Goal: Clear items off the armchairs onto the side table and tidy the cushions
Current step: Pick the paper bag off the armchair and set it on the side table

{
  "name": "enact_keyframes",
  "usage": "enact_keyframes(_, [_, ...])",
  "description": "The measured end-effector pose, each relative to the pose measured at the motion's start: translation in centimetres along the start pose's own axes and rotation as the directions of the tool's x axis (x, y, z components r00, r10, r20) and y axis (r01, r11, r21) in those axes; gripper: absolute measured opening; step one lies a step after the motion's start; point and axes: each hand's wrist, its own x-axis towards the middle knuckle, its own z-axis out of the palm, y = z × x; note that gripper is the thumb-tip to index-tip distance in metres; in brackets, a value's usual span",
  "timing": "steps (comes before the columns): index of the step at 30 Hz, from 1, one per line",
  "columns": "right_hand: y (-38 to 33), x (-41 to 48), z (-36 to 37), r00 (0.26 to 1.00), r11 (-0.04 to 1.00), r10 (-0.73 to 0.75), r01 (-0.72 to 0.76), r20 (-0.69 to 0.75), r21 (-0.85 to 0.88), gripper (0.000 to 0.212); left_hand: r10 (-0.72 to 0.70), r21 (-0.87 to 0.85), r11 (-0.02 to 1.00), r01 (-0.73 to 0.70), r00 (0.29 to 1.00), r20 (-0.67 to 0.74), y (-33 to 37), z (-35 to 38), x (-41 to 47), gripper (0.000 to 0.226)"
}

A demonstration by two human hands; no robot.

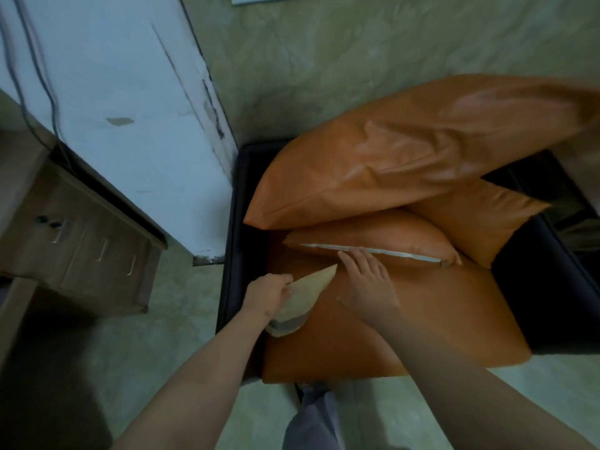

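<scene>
A dark-framed armchair (233, 254) holds an orange seat cushion (422, 319). Three orange cushions are piled at its back: a large one (373, 164) on top, a smaller one (480, 219) to the right, and a low one (383, 237) with a pale zip strip along its front edge. My left hand (269, 295) is shut on a beige folded cloth-like item (308, 293) at the seat's left edge. My right hand (367, 280) lies flat and open on the seat, fingertips touching the zip strip.
A white cabinet or door panel (130, 125) stands left of the chair. Further left is a brown wooden drawer unit (81, 248) with metal handles. The floor (146, 352) is greenish. My leg (311, 417) is in front of the seat.
</scene>
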Motion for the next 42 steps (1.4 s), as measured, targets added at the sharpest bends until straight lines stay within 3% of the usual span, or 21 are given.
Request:
enact_keyframes(7, [9.2,-10.0,-4.1,0.992,0.994,0.095,-0.099,-0.086,-0.041,0.086,0.138,0.143,0.981,-0.135,0.990,-0.016,11.9,-0.3,-2.0,0.035])
enact_keyframes(10, [13.8,-14.2,-6.3,0.974,0.981,0.182,-0.189,-0.133,-0.048,0.086,0.224,0.189,0.958,-0.213,0.974,-0.037,17.9,-0.8,-2.1,0.027])
enact_keyframes(12, [16.8,-16.9,-7.9,0.955,0.964,0.252,-0.261,-0.158,-0.040,0.088,0.284,0.203,0.942,-0.268,0.957,-0.054,21.8,-1.1,-1.9,0.015])
enact_keyframes(19, [25.3,-24.2,-12.5,0.865,0.892,0.437,-0.452,-0.248,-0.005,0.089,0.451,0.245,0.873,-0.422,0.889,-0.076,35.1,-1.9,-0.9,0.026])
enact_keyframes(26, [32.4,-26.9,-16.7,0.760,0.808,0.564,-0.589,-0.323,0.027,0.085,0.619,0.346,0.745,-0.571,0.784,-0.038,46.7,-3.6,2.5,0.023])
enact_keyframes(30, [37.0,-26.5,-19.0,0.715,0.760,0.624,-0.650,-0.315,0.029,0.084,0.647,0.350,0.720,-0.599,0.762,-0.029,52.4,-5.2,6.2,0.026])
enact_keyframes(33, [40.3,-25.3,-20.9,0.705,0.747,0.642,-0.663,-0.302,0.041,0.084,0.656,0.356,0.715,-0.602,0.754,-0.042,56.4,-6.5,9.7,0.016])
enact_keyframes(37, [44.5,-23.4,-23.1,0.704,0.739,0.650,-0.673,-0.286,0.024,0.082,0.645,0.309,0.737,-0.601,0.762,-0.058,60.9,-7.7,14.0,0.022])
enact_keyframes(42, [49.1,-21.3,-24.1,0.728,0.750,0.637,-0.662,-0.254,-0.016,0.080,0.577,0.225,0.812,-0.538,0.797,-0.176,65.2,-7.8,18.5,0.021])
